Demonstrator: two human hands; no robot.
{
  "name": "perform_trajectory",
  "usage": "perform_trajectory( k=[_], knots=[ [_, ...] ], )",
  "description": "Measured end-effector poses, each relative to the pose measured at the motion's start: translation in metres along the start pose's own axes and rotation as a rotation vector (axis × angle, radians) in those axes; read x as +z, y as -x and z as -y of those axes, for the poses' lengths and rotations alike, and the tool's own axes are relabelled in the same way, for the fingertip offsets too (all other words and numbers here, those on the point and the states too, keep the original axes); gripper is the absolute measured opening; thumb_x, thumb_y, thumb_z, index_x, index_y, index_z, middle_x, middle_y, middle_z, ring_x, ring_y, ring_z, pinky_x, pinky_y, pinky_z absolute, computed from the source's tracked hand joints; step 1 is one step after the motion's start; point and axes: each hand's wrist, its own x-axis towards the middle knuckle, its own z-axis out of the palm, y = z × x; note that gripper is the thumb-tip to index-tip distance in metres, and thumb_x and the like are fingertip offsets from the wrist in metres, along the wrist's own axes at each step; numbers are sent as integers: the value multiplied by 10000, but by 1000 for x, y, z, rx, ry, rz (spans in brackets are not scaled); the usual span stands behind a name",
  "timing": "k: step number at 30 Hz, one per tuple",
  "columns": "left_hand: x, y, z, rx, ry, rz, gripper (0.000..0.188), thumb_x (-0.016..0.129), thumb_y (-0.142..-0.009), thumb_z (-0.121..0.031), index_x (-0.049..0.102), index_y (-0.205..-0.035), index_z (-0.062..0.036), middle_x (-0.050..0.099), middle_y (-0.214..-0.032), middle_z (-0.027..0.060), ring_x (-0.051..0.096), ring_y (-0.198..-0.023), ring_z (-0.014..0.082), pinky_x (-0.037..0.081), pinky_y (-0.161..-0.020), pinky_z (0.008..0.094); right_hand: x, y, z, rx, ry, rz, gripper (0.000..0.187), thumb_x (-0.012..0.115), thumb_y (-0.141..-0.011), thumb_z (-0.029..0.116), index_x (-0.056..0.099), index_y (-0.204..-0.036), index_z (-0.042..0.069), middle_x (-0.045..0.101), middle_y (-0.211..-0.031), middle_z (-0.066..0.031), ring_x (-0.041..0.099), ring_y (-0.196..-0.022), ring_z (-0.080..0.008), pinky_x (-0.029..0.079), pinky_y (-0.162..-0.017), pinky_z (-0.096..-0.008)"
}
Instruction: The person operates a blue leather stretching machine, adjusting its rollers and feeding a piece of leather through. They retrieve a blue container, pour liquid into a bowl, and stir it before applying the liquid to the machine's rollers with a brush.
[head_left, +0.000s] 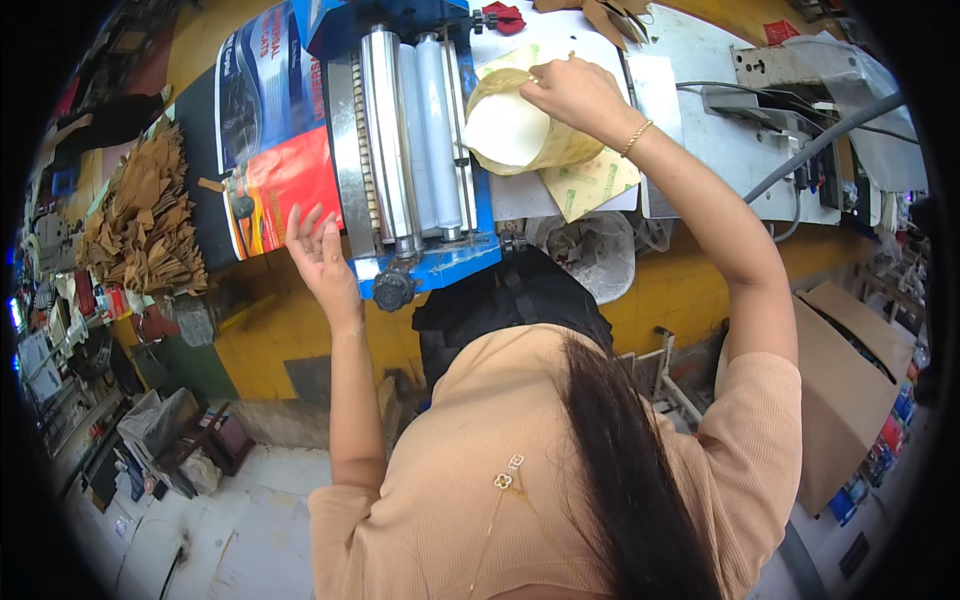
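Observation:
A blue-framed roller machine (468, 258) with shiny metal rollers (388, 140) stands on the table ahead of me. Right of its rollers is a round, yellowish tub (560, 150) with a white inside, its mouth turned toward me. My right hand (578, 95) is closed at the tub's upper rim, the fingertips bent over the edge. Whether anything small is also pinched there cannot be made out. My left hand (322, 255) is open and holds nothing, fingers apart. It hovers by the machine's near left corner, over a red and blue printed sheet (300, 180).
A tall stack of brown cut pieces (145, 215) sits at the left. Yellow-green patterned paper (590, 188) lies under the tub. A clear bag-lined bin (600, 262) hangs below the table edge. Grey cables (825, 140) and metal equipment occupy the right side. A cardboard box (835, 400) stands lower right.

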Motion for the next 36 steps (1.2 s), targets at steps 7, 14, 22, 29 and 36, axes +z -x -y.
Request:
perform_trajectory(
  k=[7,14,22,29,36],
  knots=[
    [-1,-1,2,24,11,6,456,505,-984,-50,348,-1410,-20,504,-1285,186,563,-1115,222,437,-994,342,2,-1,2,-39,-21,-34,404,521,-842,351,716,-762,6,683,-718,-219,690,-695,-365,557,-705,-452],
    [-1,-1,3,37,7,7,453,505,-984,-51,349,-1408,-16,502,-1283,193,562,-1111,223,439,-992,342,-1,-1,6,-40,0,-16,394,519,-845,334,713,-756,3,676,-689,-212,690,-673,-355,562,-697,-449],
    [-2,-2,4,37,20,21,472,512,-979,-40,338,-1417,-17,501,-1284,196,559,-1109,215,439,-987,337,0,0,7,-48,18,-30,400,516,-848,332,712,-760,-4,678,-702,-217,688,-683,-362,559,-706,-449],
    [-2,-2,4,29,42,24,475,504,-979,-36,332,-1421,-20,501,-1285,192,555,-1114,201,436,-986,324,1,-1,7,-52,47,-27,387,513,-852,343,722,-841,17,685,-742,-221,688,-721,-366,554,-732,-443],
    [-3,-2,5,34,38,31,485,504,-975,-33,323,-1424,-9,499,-1282,190,551,-1114,201,432,-990,323,1,0,7,-50,31,-34,393,513,-848,336,712,-764,8,685,-743,-222,689,-718,-369,555,-731,-453]
  ],
)
